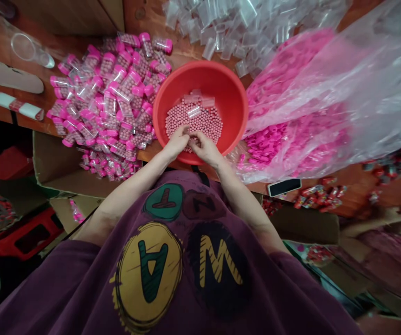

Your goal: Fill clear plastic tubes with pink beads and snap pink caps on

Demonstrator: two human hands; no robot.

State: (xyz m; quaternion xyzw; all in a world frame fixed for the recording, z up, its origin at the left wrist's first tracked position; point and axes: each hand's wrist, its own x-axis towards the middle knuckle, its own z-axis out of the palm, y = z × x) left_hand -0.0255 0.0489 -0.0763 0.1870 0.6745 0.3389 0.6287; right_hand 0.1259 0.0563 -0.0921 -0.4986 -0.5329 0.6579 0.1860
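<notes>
Pink balls (193, 123) heap in a red plastic basin (221, 88) beneath the left hand (177, 142) and right hand (205, 149), whose curled fingers (196, 137) nearly meet; any hold is hidden. Clear plastic tubes (194, 111) lie aslant on the heap. Filled pink-capped tubes (110, 93) pile left; empty tubes (228, 32) lie beyond.

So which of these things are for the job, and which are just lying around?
For the job: left hand, right hand, pink beads, red basin, filled tubes with pink caps, loose clear tubes, bagged pink pieces.

Just lying about: black phone, cardboard box, red packets.
</notes>
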